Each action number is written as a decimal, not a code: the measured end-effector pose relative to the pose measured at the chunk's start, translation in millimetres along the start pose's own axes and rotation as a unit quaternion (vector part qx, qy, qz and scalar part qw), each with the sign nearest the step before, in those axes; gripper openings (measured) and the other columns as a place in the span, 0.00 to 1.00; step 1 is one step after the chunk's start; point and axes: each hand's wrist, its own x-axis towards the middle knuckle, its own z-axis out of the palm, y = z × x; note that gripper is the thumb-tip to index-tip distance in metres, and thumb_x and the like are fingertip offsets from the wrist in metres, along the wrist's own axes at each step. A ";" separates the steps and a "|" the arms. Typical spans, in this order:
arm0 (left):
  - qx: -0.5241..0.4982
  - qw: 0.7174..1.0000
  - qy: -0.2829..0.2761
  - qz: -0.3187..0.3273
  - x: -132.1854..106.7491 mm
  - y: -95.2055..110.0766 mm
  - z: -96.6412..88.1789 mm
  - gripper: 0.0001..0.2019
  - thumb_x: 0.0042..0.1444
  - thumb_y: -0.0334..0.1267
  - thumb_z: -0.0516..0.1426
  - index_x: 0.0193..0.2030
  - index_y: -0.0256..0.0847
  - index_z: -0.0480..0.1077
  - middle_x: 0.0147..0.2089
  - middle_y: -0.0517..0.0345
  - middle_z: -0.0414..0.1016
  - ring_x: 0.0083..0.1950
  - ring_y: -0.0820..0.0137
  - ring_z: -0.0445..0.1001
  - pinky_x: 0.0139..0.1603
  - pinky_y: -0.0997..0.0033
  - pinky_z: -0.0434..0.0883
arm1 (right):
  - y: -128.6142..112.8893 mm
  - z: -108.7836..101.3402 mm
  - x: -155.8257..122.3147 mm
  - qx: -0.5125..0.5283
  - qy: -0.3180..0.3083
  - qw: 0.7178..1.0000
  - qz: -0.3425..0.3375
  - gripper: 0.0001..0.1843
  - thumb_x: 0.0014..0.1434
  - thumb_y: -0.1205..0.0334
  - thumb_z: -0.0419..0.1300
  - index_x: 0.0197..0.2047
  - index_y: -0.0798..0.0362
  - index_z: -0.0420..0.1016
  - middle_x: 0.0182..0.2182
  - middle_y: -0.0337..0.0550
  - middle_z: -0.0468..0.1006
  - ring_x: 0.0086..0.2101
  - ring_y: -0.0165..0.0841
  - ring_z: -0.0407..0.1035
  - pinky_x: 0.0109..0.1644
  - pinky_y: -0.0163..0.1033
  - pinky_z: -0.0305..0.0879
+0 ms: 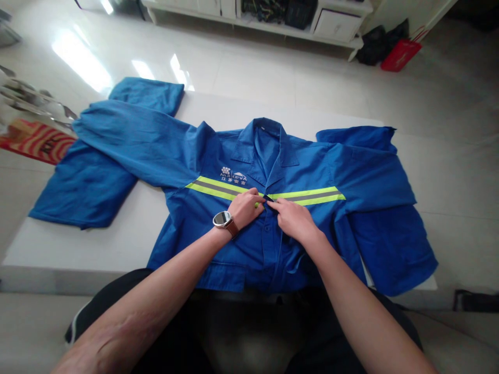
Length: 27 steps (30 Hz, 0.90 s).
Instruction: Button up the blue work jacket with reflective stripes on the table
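Left hand (246, 210): narrow, pinching blue jacket (249, 252) at front opening
Right hand (295, 218): narrow, pinching just beside
Stripe (307, 197): level with fingertips
Desk (58, 246): under blue jacket

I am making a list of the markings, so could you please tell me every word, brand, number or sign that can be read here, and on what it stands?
"Anji | CEVA": on the chest of the blue jacket, beside small emblems.
"江苏安吉": on the jacket, below that line.
"KFC": on the red-and-tan bag.
Too small or blurred to read: anything on the collar tag, the watch or the red bag.
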 end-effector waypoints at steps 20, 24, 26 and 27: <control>0.059 0.996 -0.057 0.017 -1.4 1.1 -1.4 0.19 0.66 0.38 0.50 0.52 0.44 0.81 0.47 0.50 0.75 0.40 0.65 0.76 0.43 0.64 0.71 | -1.3 15.1 17.5 0.067 0.020 0.996 0.057 0.36 0.64 0.68 0.48 0.74 0.45 0.61 0.69 0.43 0.67 0.62 0.41 0.68 0.66 0.45 0.65; 0.072 0.995 -0.068 0.012 -1.9 3.9 -2.6 0.19 0.67 0.37 0.50 0.54 0.44 0.81 0.48 0.49 0.74 0.40 0.65 0.76 0.43 0.64 0.71 | -2.2 11.2 14.8 0.029 0.007 0.998 0.052 0.36 0.65 0.67 0.48 0.75 0.47 0.59 0.69 0.48 0.67 0.60 0.43 0.70 0.65 0.47 0.66; 0.078 0.994 -0.069 0.016 -2.1 4.4 -2.8 0.19 0.67 0.37 0.49 0.53 0.44 0.81 0.48 0.49 0.74 0.39 0.64 0.76 0.42 0.63 0.71 | -1.3 10.0 13.7 0.030 0.018 0.998 0.047 0.34 0.65 0.67 0.49 0.73 0.46 0.63 0.67 0.47 0.69 0.60 0.43 0.70 0.64 0.46 0.66; 0.080 0.994 -0.070 0.020 -2.2 4.4 -2.9 0.19 0.67 0.37 0.50 0.52 0.44 0.81 0.47 0.49 0.74 0.39 0.64 0.76 0.42 0.63 0.70 | -0.8 9.7 13.1 0.031 0.025 0.998 0.043 0.34 0.65 0.67 0.49 0.72 0.45 0.66 0.66 0.46 0.70 0.59 0.43 0.71 0.63 0.46 0.67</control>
